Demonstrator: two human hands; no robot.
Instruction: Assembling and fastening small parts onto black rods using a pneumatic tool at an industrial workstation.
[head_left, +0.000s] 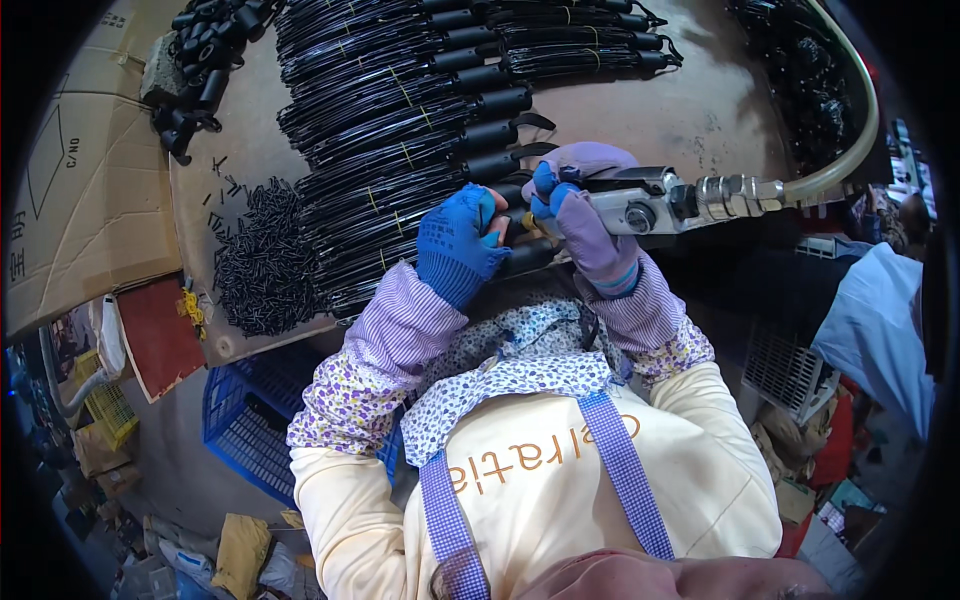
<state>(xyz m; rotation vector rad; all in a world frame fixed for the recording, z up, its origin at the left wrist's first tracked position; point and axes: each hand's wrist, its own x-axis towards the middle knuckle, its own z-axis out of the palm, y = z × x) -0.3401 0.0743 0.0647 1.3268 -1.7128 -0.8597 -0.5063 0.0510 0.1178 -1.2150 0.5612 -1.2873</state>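
- Left hand (458, 243): blue glove, gripping a black handle (520, 258).
- Right hand (585, 215): purple glove, clasping a metal tool (640, 205) with hose (850, 150).
- Behind: bundled cables (400, 130).

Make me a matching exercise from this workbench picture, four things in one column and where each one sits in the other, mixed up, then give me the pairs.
Things:
1. metal air tool
2. pile of small black pieces
3. blue plastic crate
4. cardboard sheet

Places:
A. below the bench edge, lower left
B. in the right hand
C. far left of the bench
D. on the bench, left of the bundled black cables

Pairs: 1-B, 2-D, 3-A, 4-C
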